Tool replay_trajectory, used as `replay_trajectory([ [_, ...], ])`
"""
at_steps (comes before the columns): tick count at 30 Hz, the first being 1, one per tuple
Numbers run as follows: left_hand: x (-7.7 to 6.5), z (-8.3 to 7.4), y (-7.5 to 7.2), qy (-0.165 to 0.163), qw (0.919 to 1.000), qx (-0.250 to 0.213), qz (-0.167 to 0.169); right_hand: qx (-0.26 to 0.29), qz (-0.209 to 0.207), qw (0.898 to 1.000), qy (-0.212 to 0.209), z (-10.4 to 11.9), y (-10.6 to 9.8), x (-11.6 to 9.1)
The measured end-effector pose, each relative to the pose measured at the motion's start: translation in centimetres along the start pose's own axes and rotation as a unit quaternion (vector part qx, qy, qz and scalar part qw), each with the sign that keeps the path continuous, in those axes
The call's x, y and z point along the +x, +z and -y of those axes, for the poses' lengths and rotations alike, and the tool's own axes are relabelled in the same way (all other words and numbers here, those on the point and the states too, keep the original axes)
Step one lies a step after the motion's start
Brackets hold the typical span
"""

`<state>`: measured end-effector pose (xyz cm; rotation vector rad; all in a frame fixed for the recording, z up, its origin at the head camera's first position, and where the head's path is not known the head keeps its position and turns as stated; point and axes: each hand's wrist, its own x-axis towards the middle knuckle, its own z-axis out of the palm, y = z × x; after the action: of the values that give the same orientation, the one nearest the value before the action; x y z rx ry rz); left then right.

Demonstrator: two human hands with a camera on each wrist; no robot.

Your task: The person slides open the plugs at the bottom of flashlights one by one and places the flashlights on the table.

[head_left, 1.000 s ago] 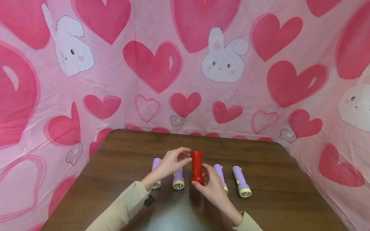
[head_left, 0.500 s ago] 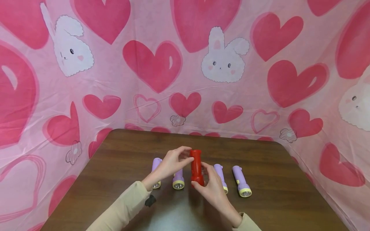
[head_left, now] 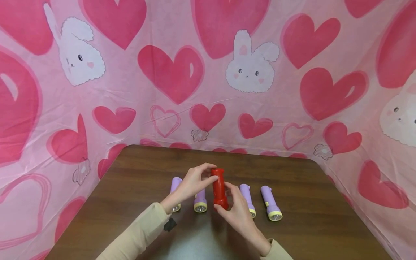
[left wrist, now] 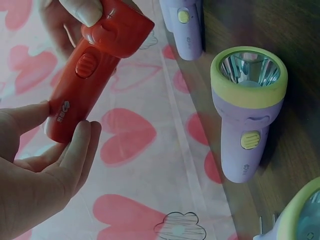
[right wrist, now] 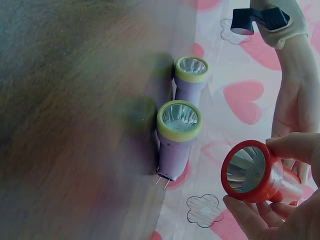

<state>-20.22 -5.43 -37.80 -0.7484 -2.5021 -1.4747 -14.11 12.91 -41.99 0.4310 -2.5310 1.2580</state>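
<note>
A red flashlight [head_left: 219,187] is held up between both hands above the table, tilted, its switch and pale logo visible in the left wrist view. My left hand [head_left: 194,181] pinches its tail end with thumb and fingers. At the head end my right hand [head_left: 238,211] grips the rim, thumb on one side and fingers on the other. In the right wrist view the reflector [right wrist: 247,170] faces the camera. Purple flashlights with yellow rims lie on both sides: one [head_left: 176,183] partly behind the left wrist, one [head_left: 200,203] beside it, one [head_left: 246,195] partly behind the right hand.
Another purple flashlight [head_left: 270,202] lies farther right on the brown wooden table [head_left: 312,220]. Two metal prongs [right wrist: 162,181] stick out of one purple flashlight's tail. A pink cloth [head_left: 182,122] with hearts and rabbits rises around the table's back and sides.
The red flashlight has shifted slightly left and tilted, its tail coming between the left thumb and fingers. The right hand has moved slightly left with it; the purple flashlights stay put.
</note>
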Motion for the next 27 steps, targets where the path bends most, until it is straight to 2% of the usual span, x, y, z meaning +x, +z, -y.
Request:
replay_trajectory([
  [4,-0.07,-0.04,0.06,-0.006,0.9999,-0.005,-0.007,-0.006,0.009,1.000,0.008,-0.02,0.06,0.06],
  [11,-0.20,-0.19,0.10,-0.004,0.9998,-0.017,-0.009,-0.005,0.007,1.000,-0.005,-0.29,0.17,0.21],
  [25,-0.40,-0.37,0.16,0.003,0.9989,-0.044,0.017,0.059,-0.002,0.998,0.021,-0.58,0.02,0.62],
  [27,-0.44,-0.41,0.20,0.013,0.9987,-0.045,0.021,0.064,-0.004,0.998,0.022,-0.56,-0.03,0.62],
])
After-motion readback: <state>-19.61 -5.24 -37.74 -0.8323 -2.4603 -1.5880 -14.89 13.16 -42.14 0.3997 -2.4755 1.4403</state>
